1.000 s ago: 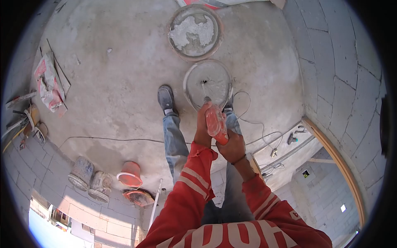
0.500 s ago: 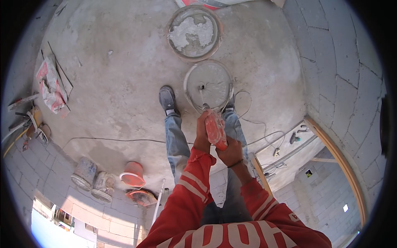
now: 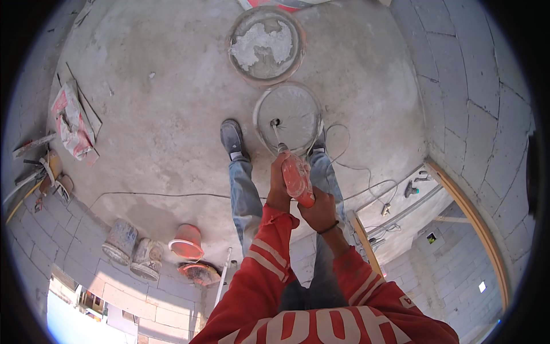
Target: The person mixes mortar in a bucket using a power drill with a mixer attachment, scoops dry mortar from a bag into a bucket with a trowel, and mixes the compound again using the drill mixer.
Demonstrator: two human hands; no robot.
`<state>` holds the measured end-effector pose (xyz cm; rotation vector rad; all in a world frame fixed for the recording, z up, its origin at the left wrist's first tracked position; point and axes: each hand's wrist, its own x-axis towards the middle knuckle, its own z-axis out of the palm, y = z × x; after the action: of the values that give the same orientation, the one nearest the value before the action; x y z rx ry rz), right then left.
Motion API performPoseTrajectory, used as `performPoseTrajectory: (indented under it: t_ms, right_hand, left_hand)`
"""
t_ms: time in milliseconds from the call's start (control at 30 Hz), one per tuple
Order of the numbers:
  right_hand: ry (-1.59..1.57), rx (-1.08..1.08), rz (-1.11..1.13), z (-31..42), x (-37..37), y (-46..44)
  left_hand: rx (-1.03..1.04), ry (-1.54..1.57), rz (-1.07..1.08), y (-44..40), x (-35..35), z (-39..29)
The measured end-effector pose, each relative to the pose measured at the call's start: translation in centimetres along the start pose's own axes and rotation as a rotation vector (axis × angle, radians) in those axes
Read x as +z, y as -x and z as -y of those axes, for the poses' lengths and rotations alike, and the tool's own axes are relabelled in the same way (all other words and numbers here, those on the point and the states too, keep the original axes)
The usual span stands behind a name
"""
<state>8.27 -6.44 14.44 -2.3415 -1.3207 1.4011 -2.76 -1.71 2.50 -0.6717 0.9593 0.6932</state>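
Note:
A red power drill (image 3: pixel 297 179) is held in both hands, its front end pointing at the round bucket (image 3: pixel 256 123) between my feet. My left hand (image 3: pixel 278 182) is wrapped round the drill's front part, and my right hand (image 3: pixel 318 211) grips its rear end. From the drill a thin mixing rod (image 3: pixel 277 135) runs down into smooth grey wet mix (image 3: pixel 299 109). A small dark hollow shows where the rod enters, left of the bucket's middle. The rod's lower end is hidden in the mix.
A second tub (image 3: pixel 301 60) with pale lumpy material stands just beyond. A power cord (image 3: pixel 366 168) loops across the floor on the right. Torn bags (image 3: pixel 71 123) lie at left; dirty buckets (image 3: pixel 119 238) and a red bucket (image 3: pixel 187 238) stand lower left. A wooden frame (image 3: pixel 472 221) is at right.
The rod and the hollow in the mix have shifted slightly left within the bucket. Both hands keep their hold on the drill, and the feet stay put.

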Motion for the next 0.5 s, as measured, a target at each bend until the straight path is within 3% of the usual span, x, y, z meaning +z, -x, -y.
performPoseTrajectory:
  t_ms: [167,267,367,500]
  right_hand:
    - [0.004,-0.011,-0.047,0.3,-1.4,-1.9]
    - [0.001,0.028,-0.084,0.0,-2.2,-3.0]
    - [-0.034,0.095,-0.098,-0.9,-3.0,-3.1]
    - [-0.034,0.142,-0.08,-2.3,-3.8,-2.2]
  left_hand:
    - [0.021,0.019,-0.049,-0.3,4.1,-0.6]
    - [-0.08,-0.024,0.026,-2.7,4.1,-0.2]
    - [-0.096,-0.002,-0.07,-2.9,6.1,0.7]
    - [-0.134,-0.061,-0.018,-3.2,6.2,2.7]
